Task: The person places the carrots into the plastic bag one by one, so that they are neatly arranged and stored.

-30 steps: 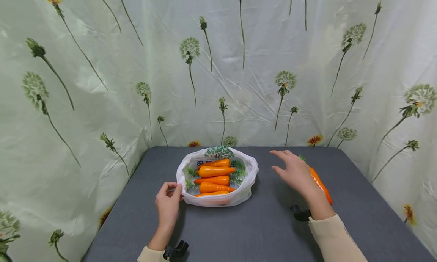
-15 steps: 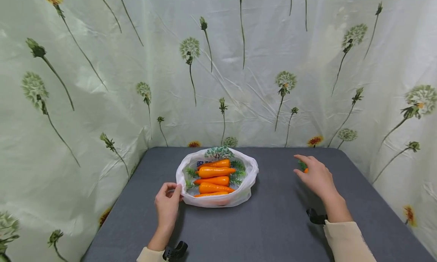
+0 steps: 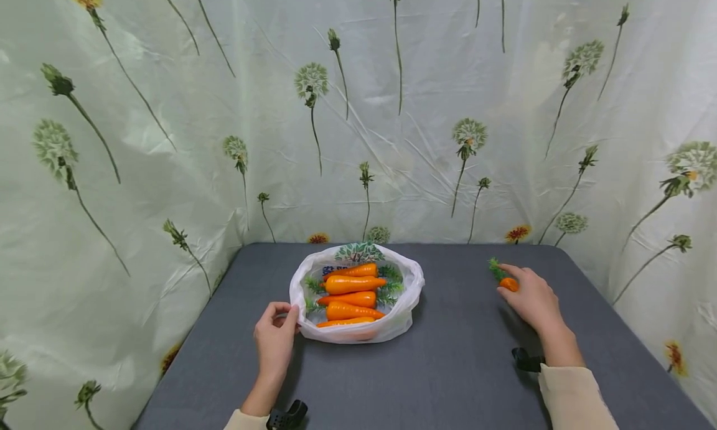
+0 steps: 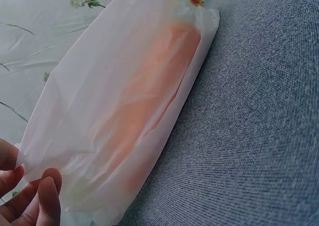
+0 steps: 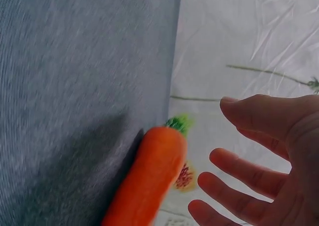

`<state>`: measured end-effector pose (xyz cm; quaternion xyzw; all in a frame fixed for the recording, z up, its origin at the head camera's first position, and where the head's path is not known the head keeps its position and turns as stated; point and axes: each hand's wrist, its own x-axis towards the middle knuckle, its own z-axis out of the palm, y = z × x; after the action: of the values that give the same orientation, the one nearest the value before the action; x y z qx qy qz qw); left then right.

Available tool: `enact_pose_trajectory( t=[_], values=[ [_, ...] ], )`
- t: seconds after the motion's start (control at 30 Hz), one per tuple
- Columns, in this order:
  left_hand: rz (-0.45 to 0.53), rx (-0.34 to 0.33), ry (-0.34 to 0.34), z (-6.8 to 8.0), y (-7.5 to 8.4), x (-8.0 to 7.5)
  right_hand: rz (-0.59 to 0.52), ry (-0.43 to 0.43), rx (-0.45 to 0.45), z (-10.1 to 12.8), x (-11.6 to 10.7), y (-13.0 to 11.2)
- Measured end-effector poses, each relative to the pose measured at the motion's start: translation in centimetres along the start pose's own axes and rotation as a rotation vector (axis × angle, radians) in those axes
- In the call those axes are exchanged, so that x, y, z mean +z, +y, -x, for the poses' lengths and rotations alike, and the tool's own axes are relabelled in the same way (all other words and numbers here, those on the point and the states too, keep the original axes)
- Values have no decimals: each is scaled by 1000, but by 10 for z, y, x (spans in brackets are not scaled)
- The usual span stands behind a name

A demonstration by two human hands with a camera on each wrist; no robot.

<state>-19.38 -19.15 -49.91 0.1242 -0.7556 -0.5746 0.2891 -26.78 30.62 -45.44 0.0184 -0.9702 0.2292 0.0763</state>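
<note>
Before you lies the grey table (image 3: 448,380), backed by a pale curtain (image 3: 168,106) printed with dandelions. On the table's middle sits the white plastic bag (image 3: 358,331), its mouth wide, with five orange carrots (image 3: 350,297) lying side by side inside (green tops showing at both ends). Your left hand (image 3: 276,340) pinches the bag's near left rim between thumb and fingers; the left wrist view shows a carrot's orange through the thin film. Your right hand (image 3: 532,299) is well to the right of the bag, fingers spread and relaxed, hovering over a loose carrot (image 5: 149,178) that lies on the table, not gripping it.
</note>
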Motion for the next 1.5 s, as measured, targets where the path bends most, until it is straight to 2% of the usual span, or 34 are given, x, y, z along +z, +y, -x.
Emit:
enact_pose_trajectory(
  t=[0.23, 0.63, 1.07, 1.5],
  values=[
    [8, 10, -13, -3, -1, 4, 29, -23, 24, -4, 0, 19],
    [-3, 28, -7, -5, -2, 3, 9, -56, 33, -2, 2, 32],
    [-19, 38, -11, -2, -1, 2, 3, -112, 83, 3, 5, 37],
    [-23, 21, -15, 0, -3, 0, 28, -139, 103, 1, 8, 34]
  ],
)
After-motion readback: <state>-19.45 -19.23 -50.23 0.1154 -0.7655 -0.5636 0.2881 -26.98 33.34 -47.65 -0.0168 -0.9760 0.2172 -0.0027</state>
